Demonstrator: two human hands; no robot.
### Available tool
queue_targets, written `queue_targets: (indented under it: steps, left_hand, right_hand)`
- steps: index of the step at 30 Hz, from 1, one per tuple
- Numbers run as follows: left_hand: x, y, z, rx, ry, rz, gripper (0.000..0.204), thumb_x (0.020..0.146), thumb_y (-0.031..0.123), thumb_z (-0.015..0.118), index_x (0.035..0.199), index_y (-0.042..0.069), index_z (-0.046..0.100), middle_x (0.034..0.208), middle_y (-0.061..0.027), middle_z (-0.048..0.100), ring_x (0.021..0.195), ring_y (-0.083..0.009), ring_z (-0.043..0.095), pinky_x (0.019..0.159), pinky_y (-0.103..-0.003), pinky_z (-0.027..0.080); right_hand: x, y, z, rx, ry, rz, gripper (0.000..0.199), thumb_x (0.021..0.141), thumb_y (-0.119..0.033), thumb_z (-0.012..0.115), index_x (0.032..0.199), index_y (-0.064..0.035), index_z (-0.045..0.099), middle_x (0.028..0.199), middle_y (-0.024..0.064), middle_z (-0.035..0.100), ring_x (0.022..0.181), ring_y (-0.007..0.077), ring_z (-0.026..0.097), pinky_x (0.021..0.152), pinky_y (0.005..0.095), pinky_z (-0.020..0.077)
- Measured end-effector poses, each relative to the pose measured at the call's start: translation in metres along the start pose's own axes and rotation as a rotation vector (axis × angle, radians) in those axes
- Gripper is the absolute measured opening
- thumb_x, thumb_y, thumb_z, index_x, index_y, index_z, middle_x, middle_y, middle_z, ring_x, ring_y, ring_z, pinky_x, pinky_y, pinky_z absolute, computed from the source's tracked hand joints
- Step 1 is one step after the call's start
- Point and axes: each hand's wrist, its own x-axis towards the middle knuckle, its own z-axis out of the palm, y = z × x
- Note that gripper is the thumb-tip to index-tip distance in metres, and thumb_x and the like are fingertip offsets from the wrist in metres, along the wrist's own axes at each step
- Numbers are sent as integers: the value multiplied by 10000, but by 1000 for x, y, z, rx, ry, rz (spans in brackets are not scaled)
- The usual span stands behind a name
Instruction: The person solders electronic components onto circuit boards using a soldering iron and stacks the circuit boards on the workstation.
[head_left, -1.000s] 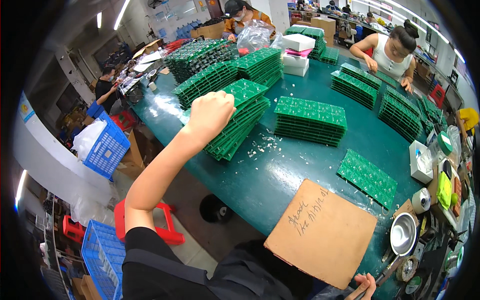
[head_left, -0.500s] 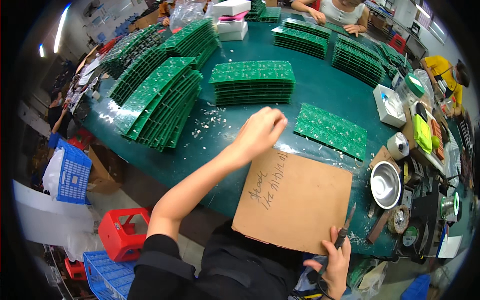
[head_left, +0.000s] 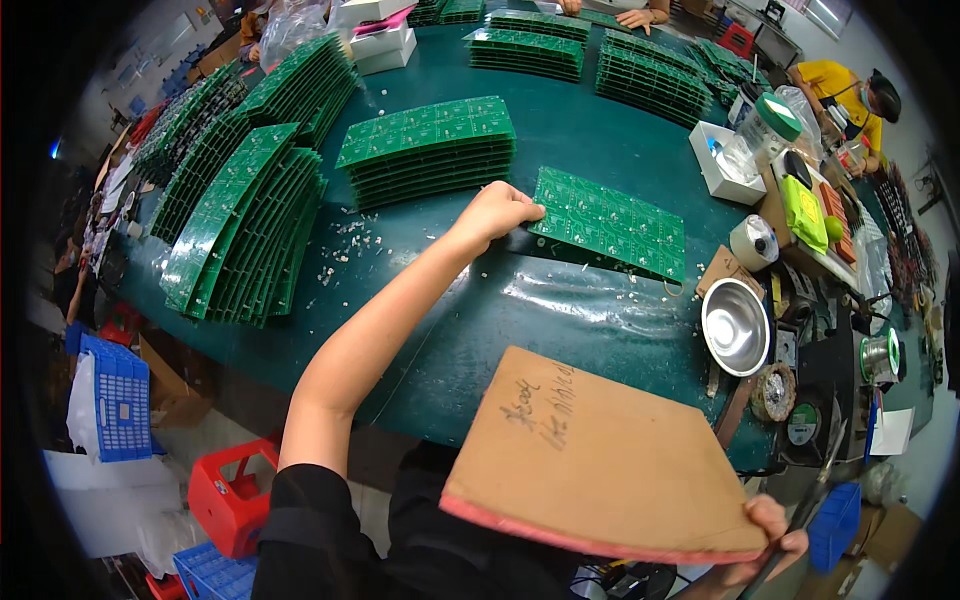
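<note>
My left hand (head_left: 495,213) pinches the near left corner of a green circuit board (head_left: 615,225). A dark gap shows under the board's near edge, so that side looks slightly raised from the table. At lower right, my right hand (head_left: 770,540) is closed on the corner of a brown cardboard piece (head_left: 600,455) with a pink edge and handwriting on it. The cardboard is tilted above my lap. In the same hand is a dark, slim soldering iron (head_left: 806,505), blurred, with its tip upward. A stack of circuit boards (head_left: 428,150) stands left of the single board.
Taller board stacks (head_left: 245,215) fill the left of the green table (head_left: 420,345); others (head_left: 527,50) stand at the back. On the right are a steel bowl (head_left: 735,325), a white box (head_left: 722,165) and solder spools (head_left: 880,357). White bits litter the tabletop. Co-workers sit beyond.
My left hand has moved onto the board's corner and gripped it. My right hand has carried the cardboard and soldering iron down and to the right, tilting the cardboard. The view has shifted too.
</note>
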Motion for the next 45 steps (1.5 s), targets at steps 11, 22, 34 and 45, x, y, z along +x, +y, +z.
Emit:
queue_targets:
  steps: [11, 22, 34, 45]
  left_hand:
    - [-72, -3, -39, -648, -118, -61, 141, 905, 159, 635, 788, 124, 565, 607, 104, 350, 517, -18, 266, 455, -210, 204]
    - [-215, -54, -32, -780, -108, -132, 139, 899, 81, 630, 1017, 9, 610, 946, -21, 667, 796, -63, 614, 726, -209, 485]
    - [-265, -52, -31, -955, -107, -155, 341, 905, 76, 634, 1208, -56, 549, 1094, -79, 650, 926, -94, 634, 801, -240, 521]
    - [-266, -38, -57, -1065, -141, -109, 494, 890, 116, 661, 1318, -41, 468, 1210, -99, 607, 1029, -125, 614, 863, -257, 506]
  right_hand:
    - [13, 38, 33, -206, 40, -28, 397, 939, -393, 580, 958, -95, 318, 1030, 212, 586, 1036, 274, 571, 929, 432, 462]
    - [80, 23, 104, -193, 73, 499, 240, 962, -132, 524, 801, -106, 349, 770, -38, 290, 733, 63, 273, 658, 235, 260]
    - [69, 32, 115, -193, -52, 623, 200, 927, -146, 608, 847, -95, 433, 748, -49, 388, 668, 30, 326, 604, 199, 266]
    - [64, 28, 112, 66, -124, 582, 298, 881, -31, 643, 938, -111, 362, 803, -29, 384, 724, 38, 356, 665, 184, 330]
